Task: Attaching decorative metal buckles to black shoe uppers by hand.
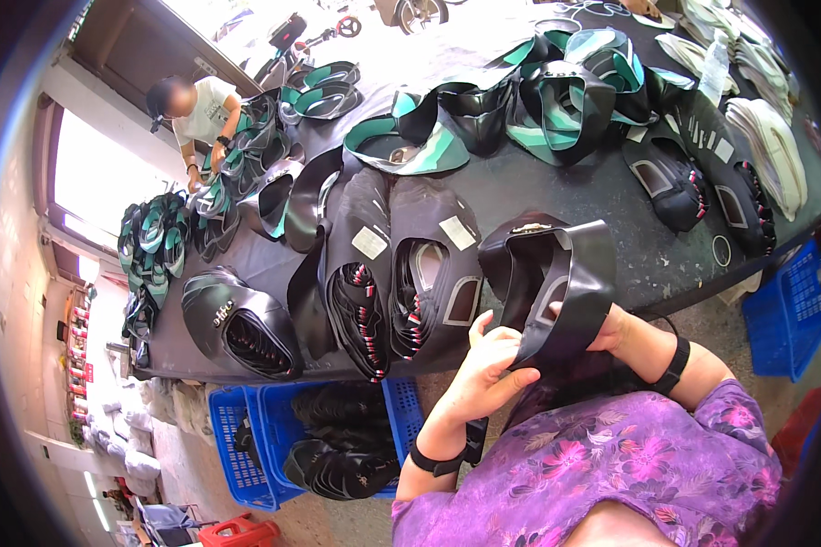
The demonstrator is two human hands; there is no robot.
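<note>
In front of me is a black shoe upper, curved into an open loop, with a metallic ornament on its far edge and a grey-bordered opening. My left hand has its thumb and fingers at the near left edge. On the other side, my right hand grips the piece; some of its fingers are hidden behind the black material. Just left of the held piece lie stacks of black uppers with white labels and red-and-white edges. A glossy black stack with metallic trim sits farther left.
Teal and black shoe uppers spread over the dark table. Whitish bundled pieces lie at the far right. Blue crates stand below the table's front edge, another blue crate at right. A co-worker handles uppers at far left.
</note>
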